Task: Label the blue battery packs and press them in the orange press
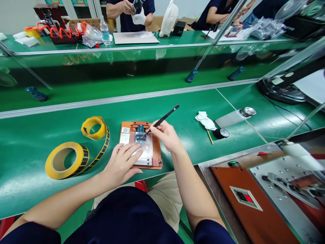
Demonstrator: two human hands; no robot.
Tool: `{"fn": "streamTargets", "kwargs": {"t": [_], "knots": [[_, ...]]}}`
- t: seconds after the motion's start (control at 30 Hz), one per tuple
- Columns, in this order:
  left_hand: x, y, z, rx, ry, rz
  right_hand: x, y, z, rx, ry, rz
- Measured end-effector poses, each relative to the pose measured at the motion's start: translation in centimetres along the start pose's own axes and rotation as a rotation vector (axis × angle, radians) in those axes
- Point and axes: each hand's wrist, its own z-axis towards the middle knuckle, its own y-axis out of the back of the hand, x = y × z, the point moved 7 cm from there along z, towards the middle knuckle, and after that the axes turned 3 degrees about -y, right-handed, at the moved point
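A black pair of tweezers [166,115] is pinched in my right hand [167,136], tip down on a small dark blue label [140,137]. That label lies over the clear plate of an orange-brown fixture [157,153], with a dark blue housing part [140,128] seated above it. My left hand [124,162] rests flat on the fixture's lower left, fingers spread across the clear plate [147,153]. To the left, a large yellow label roll [53,163] and a smaller yellow roll [94,135] are joined by a strip of dark labels [103,150].
Right of the fixture lie a white bottle [230,118], a crumpled tissue [205,120], a thin stick [210,137] and a round black gauge [220,133]. A clear panel [152,67] spans the bench's back, dark blue housings near it. Co-workers sit beyond. Machinery [286,183] stands right.
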Motion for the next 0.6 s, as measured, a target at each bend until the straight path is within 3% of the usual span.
{"fn": "streamTargets", "kwargs": {"t": [0.37, 0.5, 0.6], "knots": [[0.7, -0.3, 2.2, 0.077, 0.049, 0.052, -0.8, 0.0, 0.3, -0.026, -0.005, 0.008], [1.5, -0.2, 2.6, 0.053, 0.101, -0.05, -0.3, 2.7, -0.4, -0.316, 0.054, 0.174], [3.9, -0.2, 3.3, -0.014, 0.275, -0.164, 0.1, 5.4, -2.2, -0.524, 0.131, -0.006]]}}
